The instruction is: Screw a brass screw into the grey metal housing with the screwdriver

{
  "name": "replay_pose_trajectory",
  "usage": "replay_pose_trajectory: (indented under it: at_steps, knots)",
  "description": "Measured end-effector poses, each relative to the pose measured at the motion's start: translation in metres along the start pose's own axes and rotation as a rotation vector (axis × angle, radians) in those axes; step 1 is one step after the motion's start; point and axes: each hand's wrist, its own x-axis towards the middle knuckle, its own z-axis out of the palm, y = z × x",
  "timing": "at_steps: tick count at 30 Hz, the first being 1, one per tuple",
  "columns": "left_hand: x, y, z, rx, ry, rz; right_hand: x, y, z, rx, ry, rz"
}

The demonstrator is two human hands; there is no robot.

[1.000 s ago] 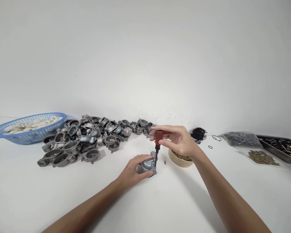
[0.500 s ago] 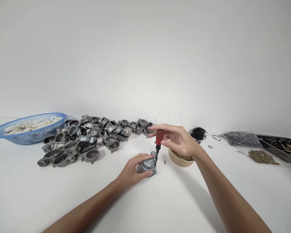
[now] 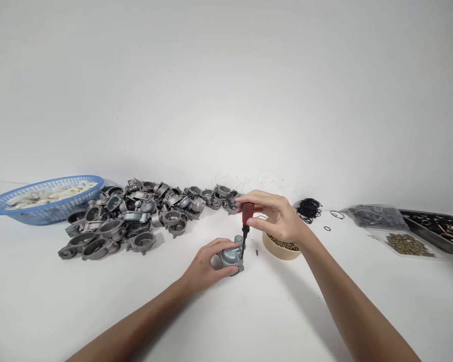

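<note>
The white table (image 3: 249, 311) lies bare on the near side of both hands, with a heap of metal parts (image 3: 136, 216) beyond the left grip and a bowl of screws (image 3: 281, 247) under the right. The left hand (image 3: 207, 261) clasps a metal part (image 3: 232, 256) flat on the table; just above it the right hand (image 3: 275, 216) pinches the red screwdriver (image 3: 246, 221), upright, tip on the part's edge.

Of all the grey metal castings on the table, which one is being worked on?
The lone casting under the left hand, apart from the pile; the right hand holds a red-handled screwdriver upright on it.
</note>
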Motion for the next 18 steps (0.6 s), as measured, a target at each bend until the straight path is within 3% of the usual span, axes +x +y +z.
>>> replay_pose_trajectory:
  at_steps: [2, 6, 10, 14, 18]
  knots:
    - [-0.0002, 0.0003, 0.0003, -0.004, 0.001, -0.001, -0.0006, 0.0004, -0.0006, 0.104, -0.060, 0.067]
    - [-0.0001, 0.0006, 0.0009, -0.015, 0.006, -0.004, -0.0009, -0.0005, -0.0013, -0.027, 0.031, 0.023]
    - [0.0003, -0.0005, 0.0008, -0.011, -0.001, -0.007, -0.0009, -0.0007, -0.0004, 0.072, -0.053, 0.065]
    - [0.0003, -0.0008, 0.0008, -0.018, 0.000, -0.012, -0.0011, 0.0032, -0.0005, -0.013, 0.045, 0.003]
    - [0.0003, 0.0004, 0.0009, -0.024, 0.002, -0.019, -0.0020, 0.0040, -0.0017, 0.126, -0.059, 0.026]
